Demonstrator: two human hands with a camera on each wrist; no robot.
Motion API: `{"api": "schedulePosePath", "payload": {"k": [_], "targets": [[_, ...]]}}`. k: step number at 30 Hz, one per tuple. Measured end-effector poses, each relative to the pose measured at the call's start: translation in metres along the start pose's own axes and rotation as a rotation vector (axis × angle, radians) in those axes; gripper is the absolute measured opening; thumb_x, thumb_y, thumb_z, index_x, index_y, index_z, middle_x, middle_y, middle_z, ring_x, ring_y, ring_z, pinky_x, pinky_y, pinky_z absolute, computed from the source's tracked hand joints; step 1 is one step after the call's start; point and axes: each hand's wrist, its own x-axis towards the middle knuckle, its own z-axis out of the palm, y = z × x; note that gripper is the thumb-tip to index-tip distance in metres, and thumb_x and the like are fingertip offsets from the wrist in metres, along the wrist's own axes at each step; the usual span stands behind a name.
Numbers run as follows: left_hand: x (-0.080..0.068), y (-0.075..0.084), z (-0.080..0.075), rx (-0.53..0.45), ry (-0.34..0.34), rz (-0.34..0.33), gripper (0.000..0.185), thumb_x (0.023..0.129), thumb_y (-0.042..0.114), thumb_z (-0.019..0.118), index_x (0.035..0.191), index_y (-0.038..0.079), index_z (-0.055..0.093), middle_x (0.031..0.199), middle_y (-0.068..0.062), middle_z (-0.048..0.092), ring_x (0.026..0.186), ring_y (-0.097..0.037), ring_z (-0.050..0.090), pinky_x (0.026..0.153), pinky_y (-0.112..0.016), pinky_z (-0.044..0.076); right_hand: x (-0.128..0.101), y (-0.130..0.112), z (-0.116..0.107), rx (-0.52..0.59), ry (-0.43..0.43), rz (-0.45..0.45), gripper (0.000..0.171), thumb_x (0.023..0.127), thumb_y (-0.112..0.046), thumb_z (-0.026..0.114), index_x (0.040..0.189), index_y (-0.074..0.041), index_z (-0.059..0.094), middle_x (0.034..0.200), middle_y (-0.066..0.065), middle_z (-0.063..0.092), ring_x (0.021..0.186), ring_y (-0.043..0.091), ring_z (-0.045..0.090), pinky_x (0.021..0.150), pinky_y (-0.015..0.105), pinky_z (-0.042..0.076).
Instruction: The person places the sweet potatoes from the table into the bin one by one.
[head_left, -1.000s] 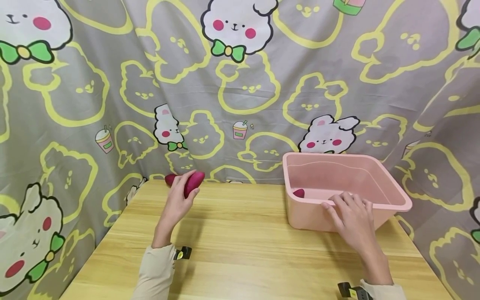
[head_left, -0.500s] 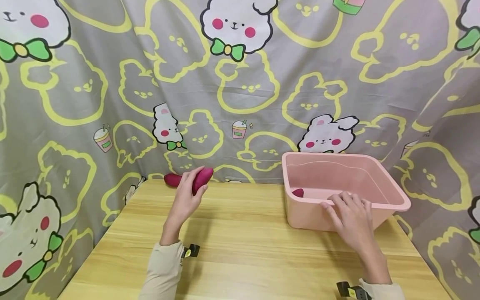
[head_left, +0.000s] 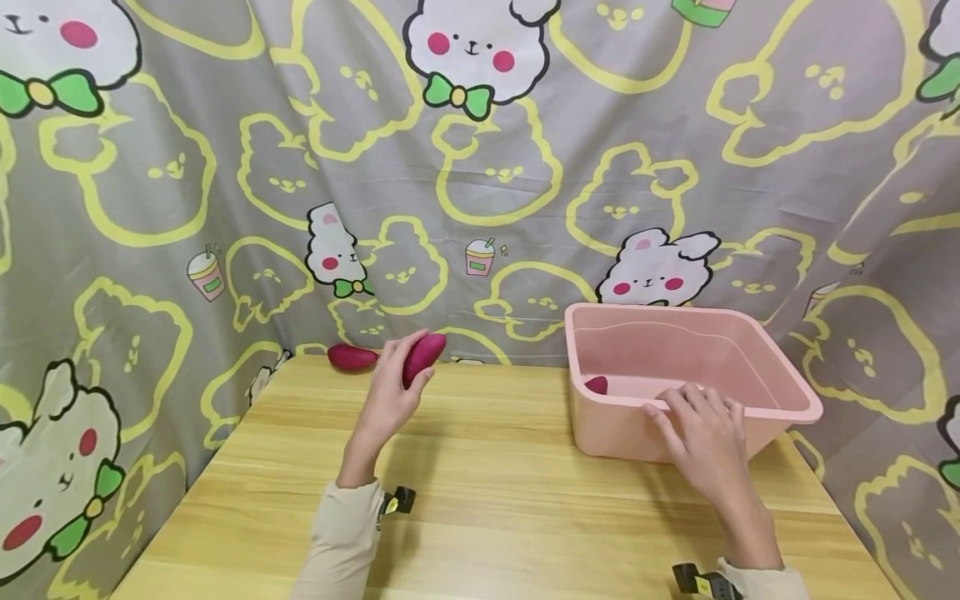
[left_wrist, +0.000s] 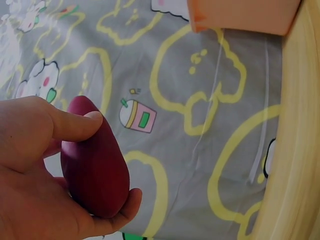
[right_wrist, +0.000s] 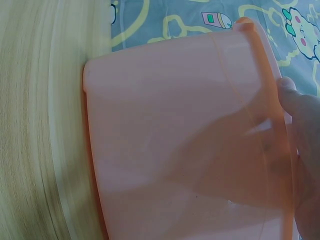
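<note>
Purple-red, smooth, spindle-shaped tuber, left of the frame's centre: we see the left hand curled round it; a slack grip could drop it. At right, the right hand grips the front of the pink plastic tub; heavy pressing might tip it.

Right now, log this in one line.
left hand: holds sweet potato; right hand: grips bin rim; table: second sweet potato; bin: purple tip visible

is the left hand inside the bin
No, the left hand holds a sweet potato outside the bin, off to its left.
</note>
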Motion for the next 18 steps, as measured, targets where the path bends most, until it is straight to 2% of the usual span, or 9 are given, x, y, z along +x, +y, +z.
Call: {"api": "schedulePosePath", "payload": {"k": [5, 12, 18], "targets": [[0.0, 0.002, 0.006, -0.008, 0.011, 0.022, 0.055, 0.095, 0.005, 0.072, 0.147, 0.012, 0.054, 0.127, -0.021, 0.053, 0.105, -0.036, 0.056, 0.082, -0.05, 0.05, -0.001, 0.0, 0.0, 0.009, -0.002, 0.005, 0.017, 0.096, -0.029, 0.071, 0.1, -0.014, 0.066, 0.095, 0.006, 0.058, 0.101, 0.036, 0.05, 0.089, 0.061, 0.028], [0.001, 0.007, 0.011, -0.024, 0.012, 0.021, 0.055, 0.098, 0.006, 0.067, 0.149, 0.016, 0.052, 0.127, -0.02, 0.05, 0.105, -0.035, 0.054, 0.081, -0.048, 0.049, -0.001, 0.0, 0.001, 0.005, 0.001, 0.002, 0.017, 0.097, -0.03, 0.071, 0.099, -0.014, 0.066, 0.095, 0.006, 0.059, 0.099, 0.036, 0.05, 0.089, 0.061, 0.028], [0.005, 0.013, 0.017, -0.06, 0.002, 0.007, 0.064, 0.091, -0.001, 0.063, 0.15, 0.017, 0.051, 0.129, -0.019, 0.048, 0.104, -0.035, 0.055, 0.081, -0.046, 0.05, 0.0, 0.0, 0.001, 0.003, 0.006, 0.0, 0.016, 0.096, -0.029, 0.071, 0.099, -0.014, 0.066, 0.094, 0.006, 0.059, 0.099, 0.035, 0.05, 0.089, 0.061, 0.028]]}}
